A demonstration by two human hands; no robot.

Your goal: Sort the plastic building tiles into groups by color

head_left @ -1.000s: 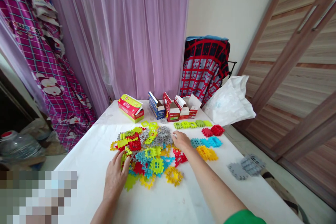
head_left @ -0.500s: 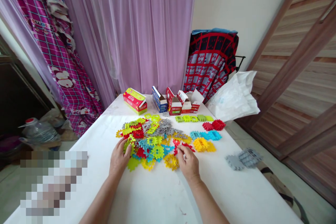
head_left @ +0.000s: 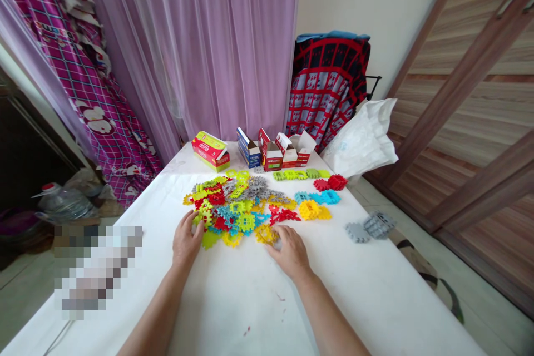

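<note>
Left grip [head_left: 187, 238] and right grip [head_left: 288, 249] flank a heap of toothed plastic pieces [head_left: 227, 212] on a white-covered counter [head_left: 225, 300].
At lower center, the right grip is open, thumb and fingers parted around the right edge of a yellow piece [head_left: 262, 235]; the left grip bends over a lime piece [head_left: 206, 214] at the heap's left side, whether grasping it impossible to tell. Right of center, from near to far, lie gray pieces [head_left: 371, 227], a yellow group [head_left: 312, 210], a blue group [head_left: 329, 197], a red group [head_left: 336, 182] and a lime row [head_left: 298, 176]. Behind stand a red-and-yellow box [head_left: 211, 151], a blue box [head_left: 253, 159] and red boxes [head_left: 272, 162], flaps raised on the latter two kinds, contents not discernible; a white bag [head_left: 362, 136] leans at right.
</note>
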